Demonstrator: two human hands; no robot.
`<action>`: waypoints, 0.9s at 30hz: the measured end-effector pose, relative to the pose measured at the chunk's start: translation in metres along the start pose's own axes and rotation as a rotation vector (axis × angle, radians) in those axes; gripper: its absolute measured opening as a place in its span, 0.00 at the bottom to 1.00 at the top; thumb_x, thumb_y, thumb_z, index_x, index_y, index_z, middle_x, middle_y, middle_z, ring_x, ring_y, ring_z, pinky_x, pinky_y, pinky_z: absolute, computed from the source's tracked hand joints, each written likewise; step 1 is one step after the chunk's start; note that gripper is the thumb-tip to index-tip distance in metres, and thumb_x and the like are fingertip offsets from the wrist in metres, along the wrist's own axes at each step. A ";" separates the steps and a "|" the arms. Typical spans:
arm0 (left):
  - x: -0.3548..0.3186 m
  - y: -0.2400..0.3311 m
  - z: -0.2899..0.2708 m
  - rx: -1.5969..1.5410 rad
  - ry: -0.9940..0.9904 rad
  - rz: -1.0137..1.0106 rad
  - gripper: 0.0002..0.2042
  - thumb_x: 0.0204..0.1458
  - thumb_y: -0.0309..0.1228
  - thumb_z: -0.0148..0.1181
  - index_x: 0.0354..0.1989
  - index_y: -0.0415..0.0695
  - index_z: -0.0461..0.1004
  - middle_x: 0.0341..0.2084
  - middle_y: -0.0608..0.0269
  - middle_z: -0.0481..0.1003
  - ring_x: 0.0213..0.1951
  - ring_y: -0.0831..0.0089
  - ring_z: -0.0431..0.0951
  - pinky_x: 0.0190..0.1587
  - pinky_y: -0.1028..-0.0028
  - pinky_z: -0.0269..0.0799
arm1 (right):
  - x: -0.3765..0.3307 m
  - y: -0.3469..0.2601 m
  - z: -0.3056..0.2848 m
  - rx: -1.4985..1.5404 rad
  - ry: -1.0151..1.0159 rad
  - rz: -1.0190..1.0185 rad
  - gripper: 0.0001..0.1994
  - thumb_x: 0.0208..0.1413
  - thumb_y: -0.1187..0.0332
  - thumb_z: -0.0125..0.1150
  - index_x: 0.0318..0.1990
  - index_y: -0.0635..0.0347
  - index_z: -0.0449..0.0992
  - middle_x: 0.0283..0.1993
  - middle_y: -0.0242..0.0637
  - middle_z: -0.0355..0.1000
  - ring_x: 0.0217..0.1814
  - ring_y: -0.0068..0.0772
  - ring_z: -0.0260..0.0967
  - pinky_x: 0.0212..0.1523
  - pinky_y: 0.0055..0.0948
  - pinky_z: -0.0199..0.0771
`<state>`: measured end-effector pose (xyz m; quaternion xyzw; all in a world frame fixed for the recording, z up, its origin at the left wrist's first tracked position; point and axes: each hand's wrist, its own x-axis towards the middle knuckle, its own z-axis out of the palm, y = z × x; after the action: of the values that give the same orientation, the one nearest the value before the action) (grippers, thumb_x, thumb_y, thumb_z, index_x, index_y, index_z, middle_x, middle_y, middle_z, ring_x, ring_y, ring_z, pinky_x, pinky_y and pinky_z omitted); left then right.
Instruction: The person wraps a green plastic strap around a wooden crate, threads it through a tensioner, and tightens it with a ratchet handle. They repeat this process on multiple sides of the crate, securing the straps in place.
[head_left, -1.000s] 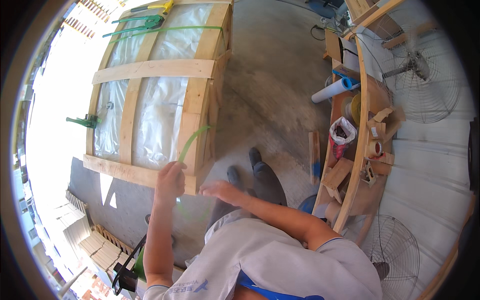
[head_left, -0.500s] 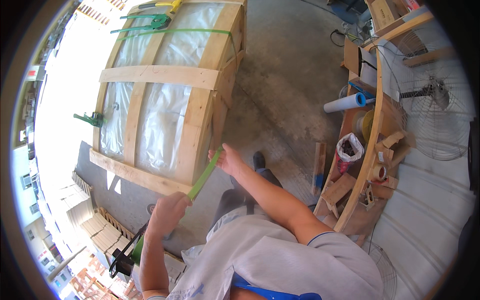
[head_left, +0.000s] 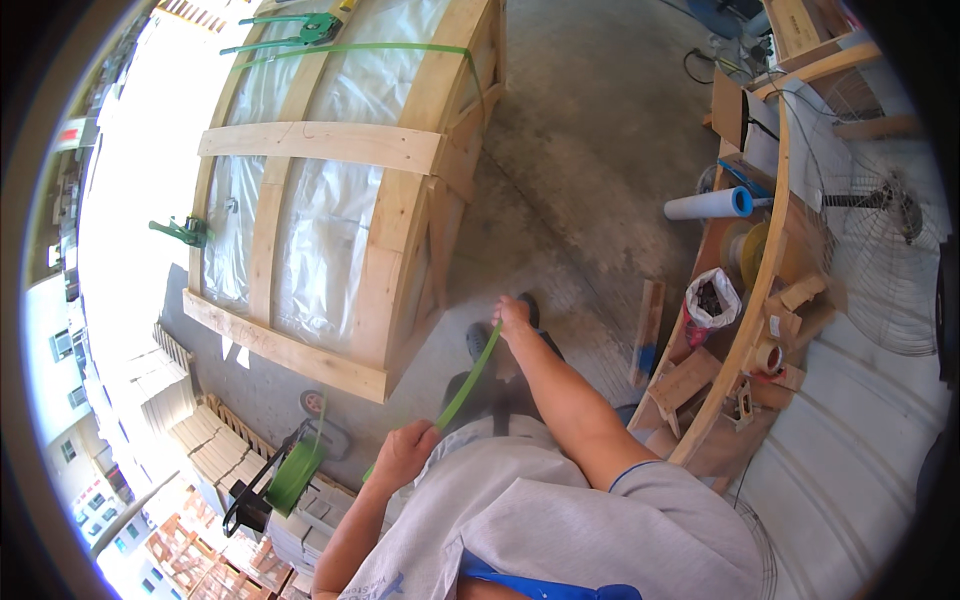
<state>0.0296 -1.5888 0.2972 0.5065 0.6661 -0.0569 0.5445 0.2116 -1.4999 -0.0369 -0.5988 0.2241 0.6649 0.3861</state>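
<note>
My right arm reaches out nearly straight, forward and down past my knees, the forearm bare from the short grey sleeve on. My right hand (head_left: pixel 512 318) is at the far end of that reach, just beside the near corner of the wooden crate (head_left: pixel 395 210), fingers closed in a pinch on the green strap (head_left: pixel 470 380). My left arm is bent and drawn in close to my body, elbow low, forearm rising toward the crate. My left hand (head_left: pixel 405 452) sits well nearer to me than the right, farther back from the crate's near corner, curled into a loose fist around the same strap, knuckles turned up.
</note>
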 end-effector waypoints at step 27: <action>0.032 -0.037 0.058 -0.004 0.114 0.037 0.14 0.58 0.39 0.51 0.36 0.40 0.77 0.25 0.47 0.76 0.32 0.53 0.78 0.37 0.62 0.72 | 0.038 -0.039 -0.024 -0.058 0.014 -0.195 0.10 0.56 0.67 0.53 0.24 0.54 0.65 0.17 0.27 0.58 0.11 0.22 0.50 0.12 0.26 0.49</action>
<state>0.0445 -1.6236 0.2307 0.5200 0.6868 -0.0163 0.5077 0.2576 -1.4856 -0.0722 -0.6334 0.1484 0.6262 0.4297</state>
